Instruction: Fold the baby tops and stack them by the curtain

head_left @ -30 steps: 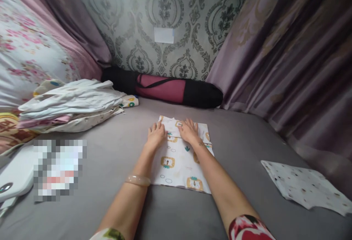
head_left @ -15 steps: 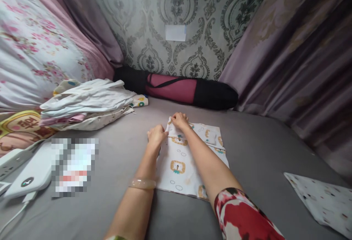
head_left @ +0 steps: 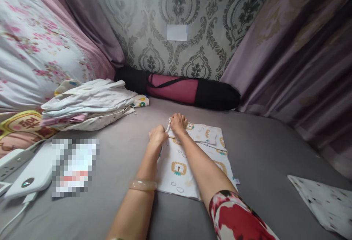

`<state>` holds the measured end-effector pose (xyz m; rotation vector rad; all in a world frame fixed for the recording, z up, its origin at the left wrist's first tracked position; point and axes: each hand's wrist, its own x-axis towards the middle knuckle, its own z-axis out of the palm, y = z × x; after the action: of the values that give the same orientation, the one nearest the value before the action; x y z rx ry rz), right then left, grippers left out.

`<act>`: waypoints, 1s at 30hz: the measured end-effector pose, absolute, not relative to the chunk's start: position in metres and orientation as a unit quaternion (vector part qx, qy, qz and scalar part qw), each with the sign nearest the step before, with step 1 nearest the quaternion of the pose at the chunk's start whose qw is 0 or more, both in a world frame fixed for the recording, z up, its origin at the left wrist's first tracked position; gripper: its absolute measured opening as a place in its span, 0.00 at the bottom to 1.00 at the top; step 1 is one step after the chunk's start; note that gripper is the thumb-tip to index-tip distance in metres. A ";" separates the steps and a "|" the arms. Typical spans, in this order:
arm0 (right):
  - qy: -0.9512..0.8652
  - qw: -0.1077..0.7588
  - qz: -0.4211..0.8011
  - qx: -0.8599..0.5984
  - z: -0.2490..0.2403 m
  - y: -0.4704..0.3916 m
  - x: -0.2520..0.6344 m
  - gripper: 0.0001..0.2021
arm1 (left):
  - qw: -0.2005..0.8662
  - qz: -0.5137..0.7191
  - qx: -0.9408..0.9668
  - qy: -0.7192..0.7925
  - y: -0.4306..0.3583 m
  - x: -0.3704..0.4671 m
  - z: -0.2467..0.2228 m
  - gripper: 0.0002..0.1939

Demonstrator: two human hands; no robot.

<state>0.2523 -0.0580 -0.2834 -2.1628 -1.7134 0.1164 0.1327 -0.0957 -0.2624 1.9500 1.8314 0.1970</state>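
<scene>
A white cotton garment [head_left: 189,159] printed with orange lion faces lies on the grey sheet, its far part folded over in a band. My left hand [head_left: 158,135] pinches its left edge near the fold. Just beyond, my right hand [head_left: 178,123] is closed on the far left corner, where a narrow strip of cloth stands up between the two hands. A small tag sticks out at the garment's right side. Most of my fingertips are hidden behind the hands.
Piled clothes [head_left: 90,102] lie at the left. In front of them are a white power bank [head_left: 34,172] with a cable and a power strip [head_left: 13,163]. A black and maroon long bag [head_left: 176,89] rests along the wall. Folded spotted cloth [head_left: 324,203] lies at the right.
My right hand has shifted slightly left, bringing the far left corner up into a narrow strip. More of the garment's right side and its tag now show. My left hand stays nearly in place.
</scene>
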 end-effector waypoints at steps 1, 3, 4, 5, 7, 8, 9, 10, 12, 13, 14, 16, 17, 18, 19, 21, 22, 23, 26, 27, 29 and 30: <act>-0.620 0.192 0.038 -0.760 -0.282 -0.060 0.254 0.15 | 0.237 0.075 0.704 0.665 -0.095 0.132 -0.262 0.12; -0.655 0.198 0.020 -0.729 -0.278 -0.068 0.256 0.19 | 0.251 0.085 0.695 0.668 -0.095 0.131 -0.261 0.12; -0.677 0.197 0.011 -0.709 -0.276 -0.072 0.256 0.20 | 0.253 0.092 0.692 0.670 -0.094 0.131 -0.260 0.12; -0.699 0.190 0.005 -0.690 -0.275 -0.077 0.254 0.22 | 0.253 0.098 0.689 0.672 -0.094 0.131 -0.259 0.13; -0.728 0.160 0.018 -0.666 -0.274 -0.087 0.249 0.24 | 0.249 0.108 0.687 0.674 -0.095 0.132 -0.257 0.14; -0.735 0.140 0.034 -0.663 -0.275 -0.090 0.245 0.25 | 0.248 0.111 0.686 0.675 -0.095 0.132 -0.256 0.15; -0.736 0.121 0.053 -0.664 -0.276 -0.093 0.241 0.27 | 0.247 0.112 0.684 0.677 -0.096 0.132 -0.255 0.16; -0.735 0.105 0.071 -0.666 -0.278 -0.095 0.237 0.28 | 0.246 0.113 0.683 0.679 -0.097 0.133 -0.254 0.17; -0.726 0.087 0.094 -0.675 -0.281 -0.096 0.231 0.30 | 0.239 0.115 0.680 0.683 -0.098 0.133 -0.253 0.18; -0.723 0.086 0.098 -0.679 -0.282 -0.096 0.230 0.30 | 0.231 0.117 0.680 0.686 -0.098 0.132 -0.253 0.18; -0.720 0.088 0.100 -0.681 -0.282 -0.095 0.229 0.30 | 0.222 0.120 0.682 0.687 -0.098 0.132 -0.254 0.17; -0.721 0.094 0.114 -0.677 -0.280 -0.093 0.231 0.30 | 0.203 0.129 0.690 0.683 -0.098 0.131 -0.255 0.17; -0.722 0.099 0.129 -0.673 -0.277 -0.093 0.233 0.30 | 0.195 0.133 0.696 0.678 -0.097 0.132 -0.256 0.18; -0.720 0.107 0.142 -0.670 -0.273 -0.093 0.237 0.30 | 0.189 0.137 0.703 0.672 -0.097 0.132 -0.257 0.18; -0.715 0.119 0.149 -0.672 -0.270 -0.095 0.242 0.30 | 0.183 0.141 0.711 0.664 -0.096 0.133 -0.257 0.18; -0.699 0.145 0.132 -0.688 -0.264 -0.101 0.253 0.30 | 0.167 0.151 0.729 0.646 -0.096 0.136 -0.258 0.19; -0.688 0.154 0.112 -0.701 -0.262 -0.105 0.259 0.30 | 0.158 0.156 0.740 0.635 -0.097 0.138 -0.259 0.20; -0.677 0.156 0.092 -0.713 -0.263 -0.111 0.265 0.30 | 0.151 0.160 0.753 0.621 -0.097 0.141 -0.259 0.20; -0.659 0.135 0.078 -0.736 -0.272 -0.127 0.276 0.31 | 0.160 0.164 0.794 0.563 -0.103 0.148 -0.259 0.21; -0.657 0.129 0.080 -0.739 -0.277 -0.131 0.277 0.32 | 0.169 0.160 0.808 0.541 -0.105 0.150 -0.259 0.20; -0.656 0.125 0.081 -0.740 -0.286 -0.135 0.277 0.32 | 0.183 0.141 0.831 0.506 -0.109 0.152 -0.258 0.18; -0.655 0.126 0.080 -0.741 -0.289 -0.135 0.276 0.32 | 0.185 0.126 0.839 0.496 -0.111 0.152 -0.259 0.15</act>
<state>0.2759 -0.1348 -0.2894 -2.1585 -1.9069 0.2317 0.1522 -0.1109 -0.2586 2.3643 1.3978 0.3558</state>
